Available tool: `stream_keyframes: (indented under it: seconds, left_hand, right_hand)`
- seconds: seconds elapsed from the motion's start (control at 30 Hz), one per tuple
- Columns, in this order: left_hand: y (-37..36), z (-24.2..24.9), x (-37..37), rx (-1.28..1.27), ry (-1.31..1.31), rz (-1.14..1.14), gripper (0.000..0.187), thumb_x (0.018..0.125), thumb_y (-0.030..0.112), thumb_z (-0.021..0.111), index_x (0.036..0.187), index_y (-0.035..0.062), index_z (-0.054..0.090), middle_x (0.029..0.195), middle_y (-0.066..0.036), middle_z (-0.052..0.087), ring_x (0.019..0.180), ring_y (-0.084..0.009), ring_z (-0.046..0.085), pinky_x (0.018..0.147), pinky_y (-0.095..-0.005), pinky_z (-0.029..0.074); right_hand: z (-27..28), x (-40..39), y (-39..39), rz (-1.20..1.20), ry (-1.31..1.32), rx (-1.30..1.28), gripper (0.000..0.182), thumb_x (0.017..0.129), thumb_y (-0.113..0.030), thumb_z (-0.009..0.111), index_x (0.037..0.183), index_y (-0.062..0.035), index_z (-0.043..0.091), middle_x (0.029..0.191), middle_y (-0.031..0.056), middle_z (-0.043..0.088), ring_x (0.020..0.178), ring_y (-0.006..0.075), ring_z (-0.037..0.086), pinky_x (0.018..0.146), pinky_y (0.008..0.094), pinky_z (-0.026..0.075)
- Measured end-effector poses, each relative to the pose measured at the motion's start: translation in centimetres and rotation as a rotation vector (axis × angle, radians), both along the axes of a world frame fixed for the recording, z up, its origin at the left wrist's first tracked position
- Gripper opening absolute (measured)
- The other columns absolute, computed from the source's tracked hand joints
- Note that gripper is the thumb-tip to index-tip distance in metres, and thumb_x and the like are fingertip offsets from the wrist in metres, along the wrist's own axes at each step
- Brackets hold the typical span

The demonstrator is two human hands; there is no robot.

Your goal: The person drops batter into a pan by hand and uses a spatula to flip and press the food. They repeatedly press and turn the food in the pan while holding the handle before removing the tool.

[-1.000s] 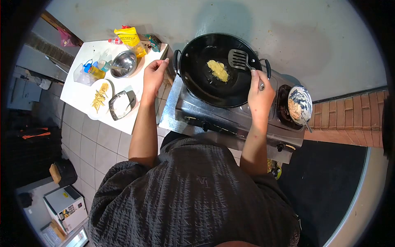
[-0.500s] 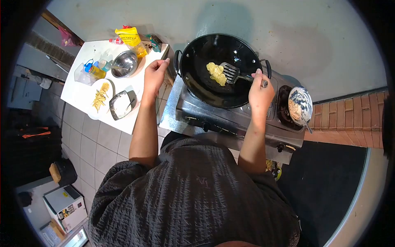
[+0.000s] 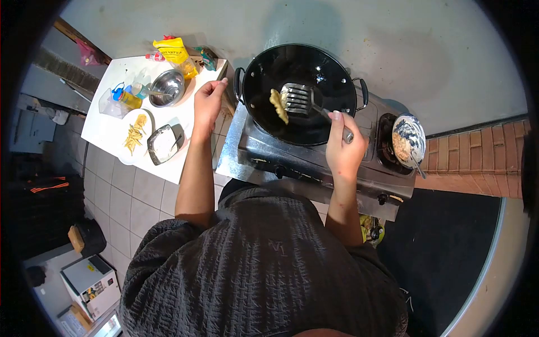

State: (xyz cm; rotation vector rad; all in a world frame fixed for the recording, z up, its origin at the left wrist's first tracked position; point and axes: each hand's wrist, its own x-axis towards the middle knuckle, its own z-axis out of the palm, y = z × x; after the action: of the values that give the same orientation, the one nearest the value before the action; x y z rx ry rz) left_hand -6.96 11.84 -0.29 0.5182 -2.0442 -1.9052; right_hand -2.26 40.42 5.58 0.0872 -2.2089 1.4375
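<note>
My right hand (image 3: 345, 147) is wrapped round the handle of a slotted metal spatula (image 3: 297, 99), whose head is inside a black wok (image 3: 292, 130). A soft yellow lump of food (image 3: 277, 106) lies along the left edge of the spatula head, partly hidden by it and seemingly tipped on its side. Beside the wok's left handle, my left hand (image 3: 209, 108) is held in the air, fingers curled and thumb pressed against them, with nothing visible in it. The wok rests on a metal gas stove (image 3: 314, 165).
Right of the wok, a bowl with pale residue and a spoon (image 3: 409, 141) stands over the other burner. On the white table (image 3: 106, 126) are a steel bowl (image 3: 167, 88), a plate of fried strips (image 3: 135, 135), a dark dish of white powder (image 3: 164, 145), a yellow bag (image 3: 175, 51) and bottles.
My right hand has moved the spatula left and a little up within the wok. The yellow lump has shifted left and tipped from lying flat. My left hand has barely moved.
</note>
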Motion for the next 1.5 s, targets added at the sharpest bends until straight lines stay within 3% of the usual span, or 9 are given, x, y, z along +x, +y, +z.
stream_keyframes:
  seconds: [0.23, 0.43, 0.53, 0.8, 1.0, 1.5]
  left_hand:
    - [0.1, 0.2, 0.1, 0.019, -0.010, 0.006, 0.026, 0.088, 0.026, 0.067, 0.088, 0.0000, 0.066, 0.078, 0.002, 0.060, 0.071, -0.0059, 0.047, 0.066, -0.0207, 0.037]
    - [0.1, 0.2, 0.3, 0.040, -0.017, -0.010, 0.026, 0.088, 0.026, 0.067, 0.089, 0.0001, 0.066, 0.078, 0.002, 0.059, 0.071, -0.0055, 0.047, 0.065, -0.0206, 0.037]
    - [-0.1, 0.6, 0.6, -0.002, -0.036, 0.014, 0.026, 0.088, 0.026, 0.067, 0.089, 0.0003, 0.066, 0.078, 0.003, 0.059, 0.070, -0.0048, 0.045, 0.063, -0.0203, 0.036]
    - [-0.1, 0.1, 0.5, 0.027, -0.014, 0.015, 0.024, 0.088, 0.025, 0.067, 0.087, 0.0012, 0.066, 0.077, 0.003, 0.058, 0.070, -0.0045, 0.045, 0.063, -0.0204, 0.036]
    - [-0.2, -0.6, 0.5, 0.042, -0.031, -0.008, 0.024, 0.088, 0.025, 0.068, 0.087, 0.0010, 0.066, 0.078, 0.003, 0.059, 0.072, -0.0052, 0.047, 0.065, -0.0205, 0.037]
    - [-0.1, 0.3, 0.6, 0.006, -0.020, -0.001, 0.025, 0.089, 0.025, 0.066, 0.089, -0.0002, 0.067, 0.080, 0.002, 0.061, 0.074, -0.0053, 0.048, 0.068, -0.0202, 0.038]
  right_hand:
    - [-1.0, -0.5, 0.2, -0.013, -0.079, -0.013, 0.023, 0.092, -0.023, 0.062, 0.093, -0.0002, 0.067, 0.071, 0.0137, 0.065, 0.063, 0.0125, 0.062, 0.062, 0.0274, 0.048]
    - [-2.1, -0.7, -0.1, -0.077, -0.084, 0.024, 0.024, 0.094, -0.025, 0.059, 0.094, -0.0020, 0.066, 0.074, 0.0161, 0.066, 0.067, 0.0250, 0.066, 0.064, 0.0331, 0.049]
    - [-2.0, -0.7, 0.3, -0.137, -0.044, 0.089, 0.023, 0.094, -0.024, 0.059, 0.096, -0.0014, 0.065, 0.082, 0.0185, 0.066, 0.076, 0.0323, 0.066, 0.069, 0.0364, 0.049]
    - [-2.0, -0.9, 1.2, -0.123, 0.015, 0.064, 0.023, 0.094, -0.022, 0.058, 0.096, -0.0008, 0.065, 0.085, 0.0174, 0.067, 0.078, 0.0306, 0.066, 0.071, 0.0352, 0.049]
    - [-2.5, -0.4, 0.4, -0.109, -0.041, 0.059, 0.022, 0.093, -0.022, 0.059, 0.096, -0.0021, 0.066, 0.085, 0.0189, 0.067, 0.078, 0.0356, 0.065, 0.069, 0.0372, 0.050]
    - [-2.7, -1.3, 0.2, -0.072, 0.043, 0.150, 0.019, 0.092, -0.020, 0.060, 0.093, -0.0019, 0.065, 0.083, 0.0188, 0.066, 0.077, 0.0367, 0.065, 0.068, 0.0387, 0.050]
